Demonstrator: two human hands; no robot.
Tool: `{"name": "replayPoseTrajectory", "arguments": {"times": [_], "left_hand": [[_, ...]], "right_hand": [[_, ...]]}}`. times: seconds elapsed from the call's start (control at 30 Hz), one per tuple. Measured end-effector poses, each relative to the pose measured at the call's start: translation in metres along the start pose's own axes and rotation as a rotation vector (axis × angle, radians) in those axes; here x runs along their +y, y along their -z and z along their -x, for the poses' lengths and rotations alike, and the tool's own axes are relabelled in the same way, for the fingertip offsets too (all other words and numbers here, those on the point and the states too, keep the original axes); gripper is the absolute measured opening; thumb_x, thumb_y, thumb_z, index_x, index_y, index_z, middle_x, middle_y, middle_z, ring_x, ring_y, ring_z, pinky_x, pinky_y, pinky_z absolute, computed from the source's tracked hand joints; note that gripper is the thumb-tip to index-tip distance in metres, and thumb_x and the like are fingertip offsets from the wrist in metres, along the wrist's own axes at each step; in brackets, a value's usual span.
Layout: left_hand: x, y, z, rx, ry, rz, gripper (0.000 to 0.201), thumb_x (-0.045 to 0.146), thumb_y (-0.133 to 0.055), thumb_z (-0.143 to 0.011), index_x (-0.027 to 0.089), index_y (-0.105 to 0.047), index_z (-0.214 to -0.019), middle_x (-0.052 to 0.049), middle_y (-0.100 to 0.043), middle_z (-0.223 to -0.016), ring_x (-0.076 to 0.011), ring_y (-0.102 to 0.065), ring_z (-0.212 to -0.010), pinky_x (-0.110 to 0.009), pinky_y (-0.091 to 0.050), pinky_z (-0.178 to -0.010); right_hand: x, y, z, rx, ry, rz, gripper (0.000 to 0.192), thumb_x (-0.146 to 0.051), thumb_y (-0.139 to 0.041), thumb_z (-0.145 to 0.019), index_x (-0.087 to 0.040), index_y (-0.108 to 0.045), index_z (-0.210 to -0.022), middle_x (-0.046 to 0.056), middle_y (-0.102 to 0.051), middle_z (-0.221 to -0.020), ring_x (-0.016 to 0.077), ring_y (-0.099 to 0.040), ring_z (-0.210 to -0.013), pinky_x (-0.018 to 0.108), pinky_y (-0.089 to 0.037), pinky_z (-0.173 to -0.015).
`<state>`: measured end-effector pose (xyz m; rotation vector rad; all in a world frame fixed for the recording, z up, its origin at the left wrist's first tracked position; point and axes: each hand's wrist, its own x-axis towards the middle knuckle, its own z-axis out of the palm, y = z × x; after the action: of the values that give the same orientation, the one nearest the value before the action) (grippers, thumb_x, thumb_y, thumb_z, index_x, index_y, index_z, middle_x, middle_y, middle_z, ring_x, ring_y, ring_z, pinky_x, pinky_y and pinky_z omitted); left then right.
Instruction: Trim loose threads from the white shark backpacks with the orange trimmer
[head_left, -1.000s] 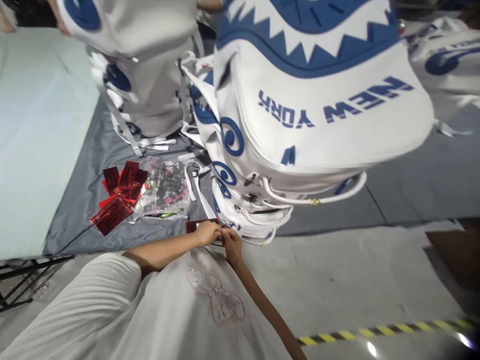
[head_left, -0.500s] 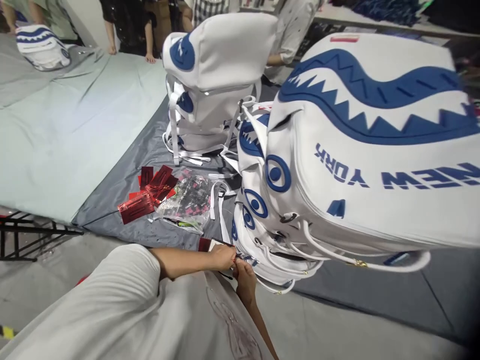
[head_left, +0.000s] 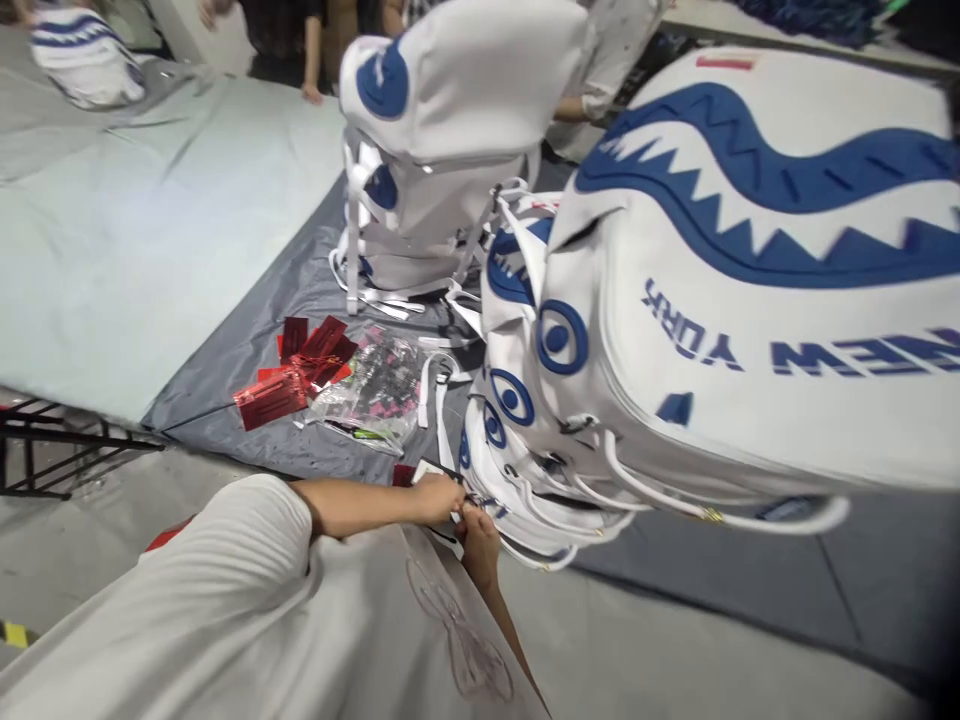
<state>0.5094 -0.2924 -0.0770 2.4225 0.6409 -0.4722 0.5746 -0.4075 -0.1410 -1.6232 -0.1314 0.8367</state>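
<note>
Grey sheet (head_left: 247, 345) — red tags (head_left: 300, 375), stacked white bags (head_left: 675, 330) crowding both hands (head_left: 457, 510), pinched together on something unclear.

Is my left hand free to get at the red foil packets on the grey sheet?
Probably yes. The left hand is pinching something small with the right hand, but the red foil packets lie uncovered on the grey sheet just beyond it, nothing between.

My view has swung up and left — both my hands, left hand (head_left: 437, 497) and right hand (head_left: 480, 537), slid slightly up-frame, pinched together throughout.
</note>
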Motion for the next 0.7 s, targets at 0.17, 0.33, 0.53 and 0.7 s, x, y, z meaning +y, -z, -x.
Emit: {"name": "replayPoseTrajectory", "arguments": {"times": [0.17,0.33,0.53,0.7], "left_hand": [[-0.005,-0.003,-0.003,0.027,-0.048,-0.044,0.023,0.036,-0.049,-0.093,0.021,-0.063,-0.103,-0.011,-0.073,-0.097,-0.0264,-0.07,-0.096,-0.033,-0.05,-0.079],[-0.006,-0.002,-0.003,0.037,-0.079,-0.104,0.021,0.03,-0.049,-0.093,0.018,-0.063,-0.104,-0.015,-0.072,-0.098,-0.0294,-0.069,-0.1,-0.037,-0.051,-0.084],[-0.004,-0.003,-0.004,-0.011,-0.142,-0.151,0.018,0.022,-0.05,-0.09,0.017,-0.065,-0.1,-0.015,-0.072,-0.098,-0.0298,-0.07,-0.097,-0.037,-0.053,-0.082],[-0.002,-0.003,-0.005,-0.016,-0.144,-0.161,0.021,0.019,-0.057,-0.086,0.017,-0.063,-0.106,-0.015,-0.073,-0.099,-0.0278,-0.071,-0.096,-0.035,-0.054,-0.079]], "right_hand": [[0.0,-0.001,-0.002,0.031,-0.072,-0.066,0.04,-0.057,-0.069,-0.055,-0.021,-0.058,-0.07,-0.008,-0.041,-0.041,0.0095,-0.033,-0.042,0.024,-0.025,-0.044],[0.003,-0.003,0.0,0.048,-0.098,-0.086,0.037,-0.054,-0.069,-0.057,-0.021,-0.057,-0.067,-0.009,-0.039,-0.039,0.0096,-0.034,-0.041,0.024,-0.023,-0.044],[0.002,0.001,0.006,0.047,-0.112,-0.085,0.041,-0.054,-0.071,-0.058,-0.018,-0.06,-0.072,-0.009,-0.041,-0.039,0.0086,-0.034,-0.041,0.023,-0.023,-0.044],[0.002,0.006,0.009,-0.007,-0.079,-0.067,0.04,-0.054,-0.07,-0.064,-0.017,-0.058,-0.073,-0.008,-0.042,-0.045,0.0082,-0.036,-0.044,0.023,-0.028,-0.045]]}}
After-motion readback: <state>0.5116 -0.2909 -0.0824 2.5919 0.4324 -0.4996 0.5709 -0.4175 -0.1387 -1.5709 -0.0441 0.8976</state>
